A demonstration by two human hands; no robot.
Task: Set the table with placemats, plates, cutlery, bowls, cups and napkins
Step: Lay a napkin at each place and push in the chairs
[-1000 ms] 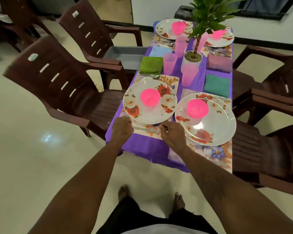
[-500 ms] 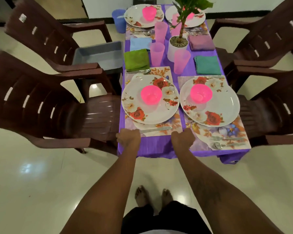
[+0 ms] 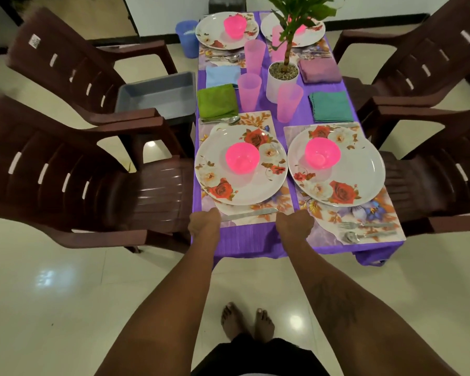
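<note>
Pink bowl (image 3: 242, 158) sits in the floral plate (image 3: 217, 169) just beyond the hands, on the placemat (image 3: 281, 198) at the surface's (image 3: 253, 240) near edge. Left hand (image 3: 204, 225) and right hand (image 3: 293, 225) curl at its near corners, knife (image 3: 248, 214) between them; any pinch I cannot tell.

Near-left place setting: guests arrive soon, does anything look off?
Its cutlery is split: the knife lies at the placemat's near edge, the spoon at the far edge by the green napkin. No fork is in view there.
</note>
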